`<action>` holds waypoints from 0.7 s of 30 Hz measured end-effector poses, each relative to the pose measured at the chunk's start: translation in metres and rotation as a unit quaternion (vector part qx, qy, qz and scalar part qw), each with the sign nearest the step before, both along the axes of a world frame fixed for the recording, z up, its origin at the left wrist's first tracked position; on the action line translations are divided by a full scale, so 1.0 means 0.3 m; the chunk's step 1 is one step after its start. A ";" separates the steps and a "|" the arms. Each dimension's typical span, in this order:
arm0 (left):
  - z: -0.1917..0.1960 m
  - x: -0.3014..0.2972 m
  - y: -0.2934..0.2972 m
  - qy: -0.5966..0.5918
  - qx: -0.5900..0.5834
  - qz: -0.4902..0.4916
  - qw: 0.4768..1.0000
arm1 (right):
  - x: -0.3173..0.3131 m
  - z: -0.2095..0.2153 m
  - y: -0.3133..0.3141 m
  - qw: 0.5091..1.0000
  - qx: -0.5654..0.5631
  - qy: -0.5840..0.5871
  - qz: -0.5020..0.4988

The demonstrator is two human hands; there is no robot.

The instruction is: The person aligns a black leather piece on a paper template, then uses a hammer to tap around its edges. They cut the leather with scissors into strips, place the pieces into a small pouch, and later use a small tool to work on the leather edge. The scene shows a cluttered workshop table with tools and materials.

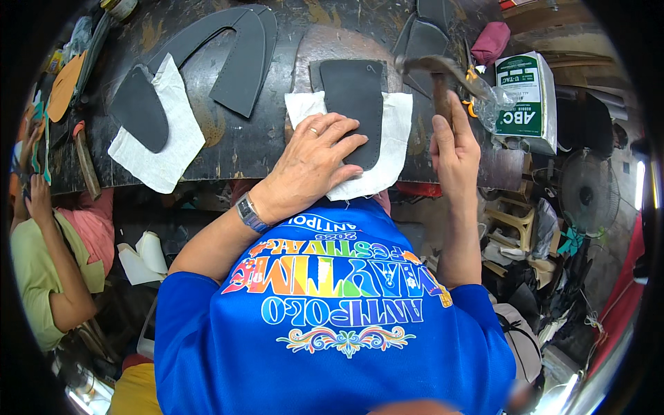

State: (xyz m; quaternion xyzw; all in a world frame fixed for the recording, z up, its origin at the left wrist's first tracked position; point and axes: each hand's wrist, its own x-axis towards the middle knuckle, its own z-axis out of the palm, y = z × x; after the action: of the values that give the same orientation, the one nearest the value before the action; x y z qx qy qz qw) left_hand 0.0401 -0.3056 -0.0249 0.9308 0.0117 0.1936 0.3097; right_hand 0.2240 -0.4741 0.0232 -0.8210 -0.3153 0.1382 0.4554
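Left hand [315,155] spread flat, pinning dark leather piece [355,104] on white cloth [394,138] mid-frame; right hand [453,149] gripping raised hammer [432,67]; pounding seemingly underway.

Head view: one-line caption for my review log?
Left hand presses a dark cut piece onto white cloth; right hand holds a hammer.

Dark grey leather piece [354,97] on white lining [395,149]

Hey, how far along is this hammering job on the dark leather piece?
Looks mid-way. Done: dark U-shaped leather piece already lies on its white lining. In hand: left hand presses it flat while right hand holds the hammer raised. Left: another dark piece on white lining lies untouched at the left.
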 end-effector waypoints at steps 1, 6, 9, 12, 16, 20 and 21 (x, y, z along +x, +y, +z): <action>0.001 0.000 0.000 0.002 -0.001 -0.002 1.000 | -0.016 -0.016 0.020 0.999 0.044 -0.006 0.000; -0.001 0.001 -0.001 -0.012 0.005 -0.003 1.000 | 0.044 -0.014 0.072 0.988 -0.107 -0.087 0.064; -0.004 -0.008 -0.006 -0.005 -0.001 -0.009 1.000 | 0.045 -0.011 0.093 0.996 -0.005 -0.077 0.041; -0.007 -0.012 -0.005 -0.005 0.000 -0.008 1.000 | 0.017 -0.013 0.131 0.974 -0.184 -0.120 0.045; -0.003 -0.012 -0.002 0.012 -0.006 -0.016 1.000 | 0.012 0.029 0.158 0.986 -0.047 -0.125 0.102; 0.000 -0.010 -0.007 0.019 0.002 -0.014 1.000 | -0.036 -0.001 0.207 0.963 -0.179 -0.115 0.163; 0.000 -0.010 -0.008 0.011 0.005 -0.016 1.000 | -0.043 -0.008 0.207 0.966 -0.168 -0.116 0.159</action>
State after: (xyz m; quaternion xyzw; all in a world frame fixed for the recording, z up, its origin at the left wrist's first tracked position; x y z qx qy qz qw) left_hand 0.0372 -0.3081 -0.0250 0.9345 -0.0010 0.1787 0.3080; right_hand 0.2112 -0.4120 0.0206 -0.8354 -0.4647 0.1642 0.2431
